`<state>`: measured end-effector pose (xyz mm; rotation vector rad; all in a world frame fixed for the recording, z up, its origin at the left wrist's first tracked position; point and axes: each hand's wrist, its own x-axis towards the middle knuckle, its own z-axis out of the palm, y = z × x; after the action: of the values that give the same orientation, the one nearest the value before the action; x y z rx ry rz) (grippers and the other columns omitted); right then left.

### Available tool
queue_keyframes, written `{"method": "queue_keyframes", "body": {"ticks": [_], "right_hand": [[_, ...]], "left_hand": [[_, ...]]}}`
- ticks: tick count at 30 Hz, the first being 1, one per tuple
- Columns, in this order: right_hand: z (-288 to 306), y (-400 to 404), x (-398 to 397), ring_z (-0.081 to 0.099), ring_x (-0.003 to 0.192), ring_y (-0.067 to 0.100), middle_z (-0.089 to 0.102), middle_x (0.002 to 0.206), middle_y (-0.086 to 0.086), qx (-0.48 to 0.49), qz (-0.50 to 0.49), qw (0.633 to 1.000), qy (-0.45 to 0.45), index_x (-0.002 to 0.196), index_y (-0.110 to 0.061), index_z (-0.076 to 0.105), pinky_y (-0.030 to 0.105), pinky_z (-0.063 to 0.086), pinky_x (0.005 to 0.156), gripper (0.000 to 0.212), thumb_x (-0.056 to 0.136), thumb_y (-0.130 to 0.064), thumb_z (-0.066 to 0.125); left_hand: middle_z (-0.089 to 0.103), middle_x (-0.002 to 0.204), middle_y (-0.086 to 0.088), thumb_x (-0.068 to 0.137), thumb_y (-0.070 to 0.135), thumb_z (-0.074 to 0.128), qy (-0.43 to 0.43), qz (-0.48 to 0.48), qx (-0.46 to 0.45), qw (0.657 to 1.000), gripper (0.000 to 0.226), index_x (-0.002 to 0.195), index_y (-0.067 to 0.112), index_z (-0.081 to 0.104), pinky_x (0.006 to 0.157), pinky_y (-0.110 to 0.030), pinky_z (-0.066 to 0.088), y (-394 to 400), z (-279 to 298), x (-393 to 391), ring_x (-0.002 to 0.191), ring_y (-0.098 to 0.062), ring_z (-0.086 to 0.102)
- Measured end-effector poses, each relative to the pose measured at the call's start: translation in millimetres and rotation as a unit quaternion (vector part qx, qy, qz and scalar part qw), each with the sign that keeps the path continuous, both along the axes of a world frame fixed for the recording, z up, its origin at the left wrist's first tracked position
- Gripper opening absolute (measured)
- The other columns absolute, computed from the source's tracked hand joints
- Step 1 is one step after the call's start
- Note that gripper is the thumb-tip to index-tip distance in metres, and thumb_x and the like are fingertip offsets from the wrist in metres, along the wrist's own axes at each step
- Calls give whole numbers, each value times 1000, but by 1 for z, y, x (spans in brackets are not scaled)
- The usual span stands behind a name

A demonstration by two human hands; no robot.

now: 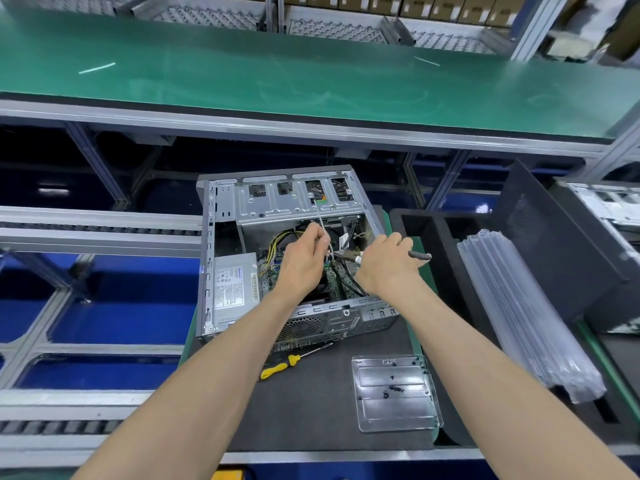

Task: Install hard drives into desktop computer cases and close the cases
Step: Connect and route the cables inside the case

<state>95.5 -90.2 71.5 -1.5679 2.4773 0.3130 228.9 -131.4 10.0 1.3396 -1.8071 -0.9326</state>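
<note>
The open computer case [298,258] lies on its side on the dark mat [329,410]; the left hand [304,261] pinches a white cable tie [322,220] inside it; the right hand [388,265] grips cutters [419,255] beside it; 1 yellow screwdriver [284,367] lies in front.

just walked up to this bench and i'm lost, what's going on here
A person is working inside an open desktop computer case lying on a dark mat. The left hand pinches a thin white cable tie, while the right hand grips pliers with the tip at the tie. A yellow screwdriver and a clear tray holding screws lie nearby. The side panel is still off.
</note>
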Motion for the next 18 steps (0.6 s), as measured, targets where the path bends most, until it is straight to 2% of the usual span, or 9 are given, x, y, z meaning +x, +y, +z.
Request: {"method": "queue_keyframes", "body": {"ticks": [3,7,9,10,12,14,18], "right_hand": [[-3,-3,1,34,126,38,37,131,19,2,-10,1000,-1,135,-2,37,74,24,109,49,93,-24,51],[-3,-5,1,32,129,38,36,133,17,3,-33,999,-6,132,-6,38,79,14,107,47,92,-27,53],[-4,-4,0,31,130,37,36,134,17,0,-37,999,-10,132,-6,37,78,19,106,49,92,-29,53],[-4,-2,0,32,129,37,37,134,17,-3,-30,1000,-9,133,-5,36,74,27,105,50,93,-29,52],[-3,1,-2,40,124,35,43,131,16,-17,16,999,28,132,-4,40,54,46,94,49,93,-31,51],[-3,4,-3,48,116,33,51,126,15,-38,82,993,81,128,-5,50,40,43,79,43,93,-30,53],[-2,6,0,52,110,32,56,120,15,-44,143,983,105,118,-7,60,37,34,74,32,94,-28,54]], "left_hand": [[61,69,-7,106,31,41,1,-2,-8,1000,19,91,23,47,57,-33,38,-1,-1,0,57,-17,49],[60,69,-7,107,31,41,3,1,-10,1000,18,91,23,47,54,-31,36,-1,-2,0,53,-10,44],[60,68,-7,107,31,41,-4,-2,-13,1000,18,91,24,47,52,-26,35,-2,-3,0,52,-8,43],[60,67,-6,107,31,41,-7,-3,-15,1000,18,91,25,47,50,-23,33,-2,-3,0,52,-8,44],[60,67,-6,107,30,41,-5,-4,-17,1000,18,90,25,47,50,-21,33,-1,-3,0,52,-9,45],[61,69,-6,107,30,42,-7,-4,-18,1000,18,91,24,47,50,-23,33,-1,-3,1,52,-10,46],[60,68,-7,107,29,41,-10,-4,-19,1000,17,91,24,47,52,-28,34,-1,-1,0,52,-9,43]]}}
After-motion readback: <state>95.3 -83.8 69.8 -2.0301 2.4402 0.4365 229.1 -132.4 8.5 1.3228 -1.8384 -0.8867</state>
